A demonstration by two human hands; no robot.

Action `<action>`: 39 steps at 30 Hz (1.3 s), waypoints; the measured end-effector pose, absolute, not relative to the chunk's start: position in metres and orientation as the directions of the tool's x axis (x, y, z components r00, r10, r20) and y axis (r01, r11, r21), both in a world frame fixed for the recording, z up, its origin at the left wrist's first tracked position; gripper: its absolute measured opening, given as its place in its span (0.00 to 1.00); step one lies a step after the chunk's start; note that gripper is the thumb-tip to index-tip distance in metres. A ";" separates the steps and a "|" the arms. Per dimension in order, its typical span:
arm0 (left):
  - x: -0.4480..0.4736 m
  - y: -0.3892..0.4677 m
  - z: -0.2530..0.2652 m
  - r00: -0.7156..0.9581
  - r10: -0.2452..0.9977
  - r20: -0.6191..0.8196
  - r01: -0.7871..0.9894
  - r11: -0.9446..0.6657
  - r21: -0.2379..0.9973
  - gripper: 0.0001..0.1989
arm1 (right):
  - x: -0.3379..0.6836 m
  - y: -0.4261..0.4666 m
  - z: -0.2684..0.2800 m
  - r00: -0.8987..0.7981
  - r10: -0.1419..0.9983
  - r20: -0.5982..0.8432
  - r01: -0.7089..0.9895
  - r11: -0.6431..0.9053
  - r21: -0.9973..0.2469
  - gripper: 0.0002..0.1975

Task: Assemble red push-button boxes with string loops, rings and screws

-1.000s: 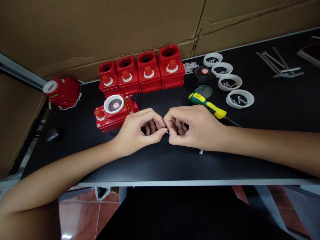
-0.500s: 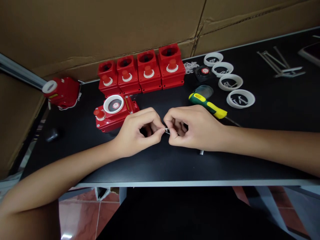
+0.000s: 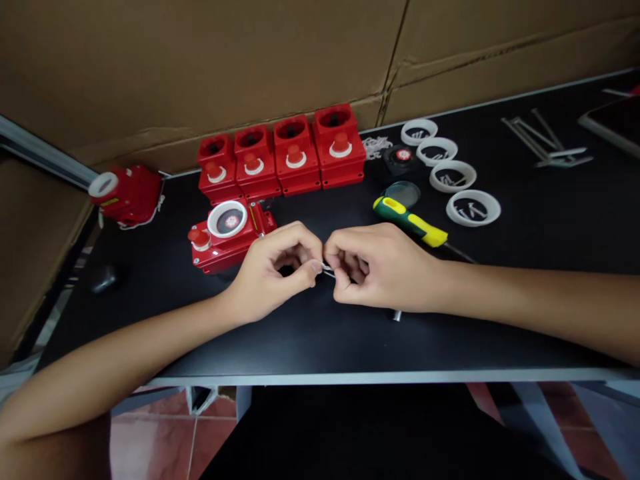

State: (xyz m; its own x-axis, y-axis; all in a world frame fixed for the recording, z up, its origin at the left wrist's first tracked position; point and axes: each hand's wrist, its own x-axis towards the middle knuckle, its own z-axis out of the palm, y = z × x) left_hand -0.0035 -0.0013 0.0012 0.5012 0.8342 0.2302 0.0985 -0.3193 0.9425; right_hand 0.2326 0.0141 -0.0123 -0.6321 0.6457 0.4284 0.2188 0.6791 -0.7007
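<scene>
Between the fingertips of both hands is a thin white cord, only a short bit of it showing. My left hand pinches one side with thumb and forefinger. Close against it, my right hand pinches the other side, its remaining fingers curled in. Just behind my left hand lies a red box with a red knob and a white ring around a dark round window. A green and yellow screwdriver rests beyond my right hand, its shaft partly hidden by the forearm.
Several red housings stand in a row at the back, with white cords beside them. Another red unit sits far left. White rings surround screws at right, near a clear disc, a black part and metal rods.
The view has tilted slightly, so the bench appears lower and shifted. Both hands stay together, with small finger shifts on the white cord.
</scene>
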 end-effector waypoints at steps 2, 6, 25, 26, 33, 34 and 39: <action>-0.001 -0.003 0.001 0.485 0.849 0.211 0.062 -0.273 0.960 0.14 | 0.233 0.014 -0.013 -0.635 0.646 0.424 0.204 0.669 -0.714 0.06; 0.001 -0.004 0.001 0.453 0.872 0.184 0.034 -0.223 0.974 0.20 | 0.233 0.014 -0.012 -0.619 0.658 0.430 0.196 0.659 -0.726 0.06; -0.005 0.000 -0.002 0.491 0.869 0.062 0.040 -0.093 0.995 0.21 | 0.236 0.015 -0.007 -0.566 0.775 0.282 0.090 0.398 -0.913 0.10; -0.005 0.000 -0.002 0.497 0.865 0.062 0.048 -0.099 0.994 0.20 | 0.237 0.015 -0.007 -0.567 0.782 0.259 0.078 0.364 -0.928 0.10; -0.005 -0.001 -0.001 0.506 0.861 0.060 0.118 -0.138 0.983 0.12 | 0.240 0.017 -0.005 -0.570 0.803 0.176 0.076 0.265 -0.961 0.07; -0.005 -0.001 0.000 0.503 0.862 0.057 0.125 -0.138 0.983 0.12 | 0.240 0.017 -0.004 -0.573 0.800 0.179 0.062 0.261 -0.963 0.06; -0.005 0.000 -0.001 0.506 0.860 0.073 0.155 -0.173 0.973 0.12 | 0.239 0.018 -0.004 -0.586 0.788 0.191 -0.006 0.232 -0.973 0.08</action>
State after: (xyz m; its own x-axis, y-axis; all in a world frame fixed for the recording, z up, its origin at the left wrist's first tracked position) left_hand -0.0046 0.0001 -0.0009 0.5057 0.8597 0.0726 0.1548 -0.1732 0.9727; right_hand 0.2391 0.0183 -0.0040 -0.5856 0.7878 0.1910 -0.0055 0.2318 -0.9728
